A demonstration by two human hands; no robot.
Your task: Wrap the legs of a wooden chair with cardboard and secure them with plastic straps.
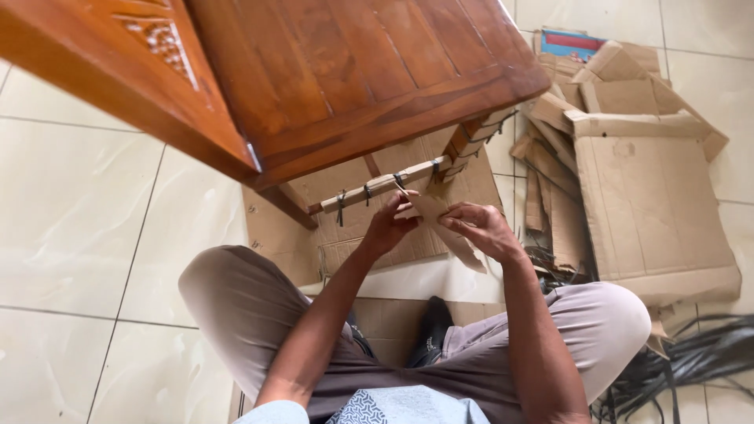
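We sit on the tiled floor [78, 196] under the near corner of a wooden table [353, 71], unwrapping it. The crossbar [385, 187] between the legs is partly bare, yet several black ties [367, 193] still ring it and cardboard still clings to the leg [471, 137] at its far end. Our left hand [389, 224] is closed in a pinch at the loose cardboard strip [440, 224], just below the crossbar, and our right hand [481, 228] grips the same strip from the other side, fingers curled over it. A large heap of stripped cardboard [644, 188] lies to our right, with cut black straps [691, 361] beside our right knee. We judge the job well along: most packing is off, while the crossbar and one leg remain.
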